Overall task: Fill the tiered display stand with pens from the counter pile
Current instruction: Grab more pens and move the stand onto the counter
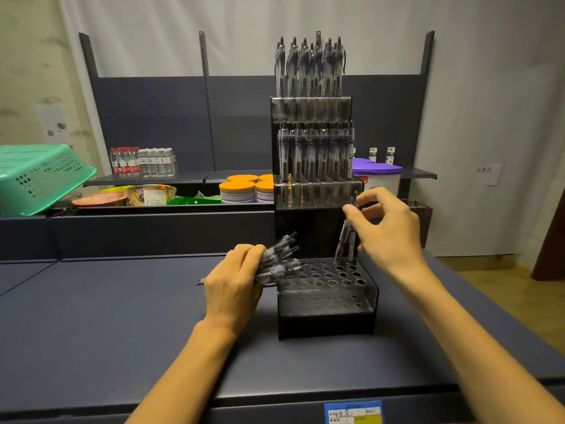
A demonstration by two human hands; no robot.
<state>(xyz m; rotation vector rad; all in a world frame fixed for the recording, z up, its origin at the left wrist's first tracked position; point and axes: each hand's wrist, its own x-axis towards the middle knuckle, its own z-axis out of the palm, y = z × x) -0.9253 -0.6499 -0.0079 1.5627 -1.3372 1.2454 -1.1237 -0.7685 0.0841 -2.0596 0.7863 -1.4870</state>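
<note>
A black three-tier display stand (325,319) stands on the dark counter. Its top and middle tiers are packed with upright pens (312,71). The bottom tier shows rows of holes, with two pens standing in the back right holes. My right hand (385,231) pinches the top of one of those pens (344,237), which leans slightly in its hole. My left hand (235,286) grips a bundle of several pens (279,255) just left of the bottom tier, their tips pointing up and right.
The dark counter (107,316) spreads left and in front of the stand. Behind it a shelf holds water bottles (142,162), orange-lidded tubs (241,191), a purple-lidded tub (377,171) and noodle cups. A green basket (39,175) lies at far left.
</note>
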